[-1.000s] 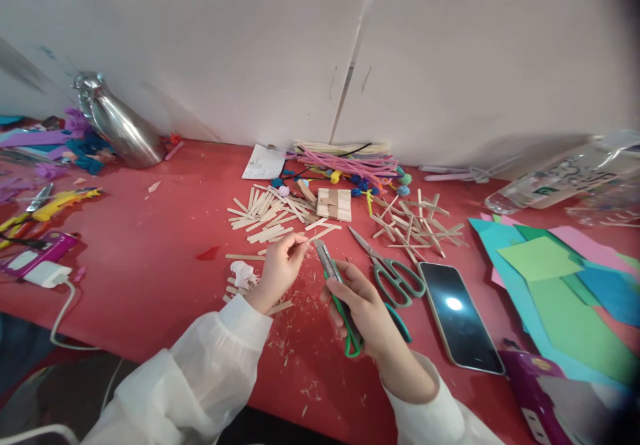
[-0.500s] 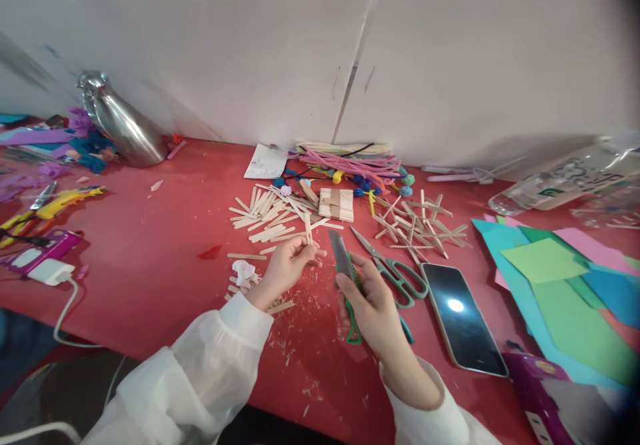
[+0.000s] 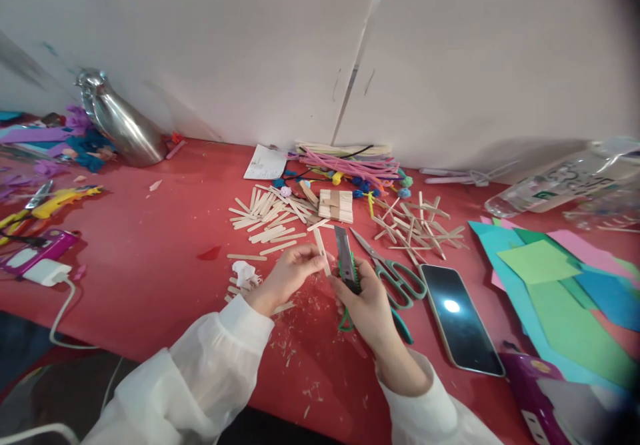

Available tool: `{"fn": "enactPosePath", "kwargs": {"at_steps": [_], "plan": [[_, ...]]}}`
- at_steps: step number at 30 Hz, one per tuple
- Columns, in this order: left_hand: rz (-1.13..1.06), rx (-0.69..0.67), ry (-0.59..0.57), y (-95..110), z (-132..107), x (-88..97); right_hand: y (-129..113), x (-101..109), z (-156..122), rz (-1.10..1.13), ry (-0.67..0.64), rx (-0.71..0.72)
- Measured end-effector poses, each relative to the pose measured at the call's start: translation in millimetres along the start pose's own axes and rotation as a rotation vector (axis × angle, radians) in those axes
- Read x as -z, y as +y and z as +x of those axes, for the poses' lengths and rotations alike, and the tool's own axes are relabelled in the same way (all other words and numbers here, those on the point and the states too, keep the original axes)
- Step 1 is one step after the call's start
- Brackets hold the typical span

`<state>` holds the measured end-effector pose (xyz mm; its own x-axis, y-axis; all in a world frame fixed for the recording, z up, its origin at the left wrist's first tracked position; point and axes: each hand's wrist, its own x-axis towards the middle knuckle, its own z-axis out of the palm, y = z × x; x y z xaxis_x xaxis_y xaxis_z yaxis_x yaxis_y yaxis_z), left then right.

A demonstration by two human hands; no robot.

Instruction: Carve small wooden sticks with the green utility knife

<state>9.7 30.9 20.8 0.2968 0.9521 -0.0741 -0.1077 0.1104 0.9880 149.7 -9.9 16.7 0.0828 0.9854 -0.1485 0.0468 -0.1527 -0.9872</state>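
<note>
Between the fingertips of my left hand [image 3: 295, 271] is a flat wooden craft stick [image 3: 321, 245], tilted slightly to the left at its top. My right hand [image 3: 367, 301] is closed around a green utility knife [image 3: 349, 268], its wide grey blade pointing up and away from me. The two hands are close together, with the stick's lower end near my right fingers. Wood shavings [image 3: 285, 348] lie scattered on the red table below. Green-handled scissors [image 3: 395, 275] rest just beyond my right hand. Loose craft sticks [image 3: 273, 215] are spread out beyond my left hand.
A bundle of sticks [image 3: 336, 205] and pink pipe cleaners [image 3: 345, 165] lie at the back. Joined sticks [image 3: 417, 225], a phone [image 3: 461, 318], coloured paper [image 3: 555, 298] and a plastic bottle [image 3: 550, 181] are on the right. A steel jug [image 3: 123, 121] stands at the left.
My left hand has moved right with the stick, now tilted. My right hand has shifted slightly, turning the knife more upright, and the hands are closer together.
</note>
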Motion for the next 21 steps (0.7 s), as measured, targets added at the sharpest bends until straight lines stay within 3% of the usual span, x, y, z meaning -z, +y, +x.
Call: {"fn": "enactPosePath", "kwargs": {"at_steps": [5,9,14,17,21], "plan": [[0.042,-0.063,0.117,4,3,10.9,-2,5,3,0.072,0.005,-0.006],[0.031,-0.009,0.024,4,3,15.0,-2,11,6,0.135,0.105,0.029],[0.174,-0.011,-0.065,5,3,16.2,-1,16,7,0.117,0.211,0.109],[0.180,-0.046,0.039,4,4,16.9,-1,16,4,0.051,0.167,0.151],[0.137,-0.085,0.173,2,6,17.8,2,13,0,-0.046,-0.015,0.131]]}}
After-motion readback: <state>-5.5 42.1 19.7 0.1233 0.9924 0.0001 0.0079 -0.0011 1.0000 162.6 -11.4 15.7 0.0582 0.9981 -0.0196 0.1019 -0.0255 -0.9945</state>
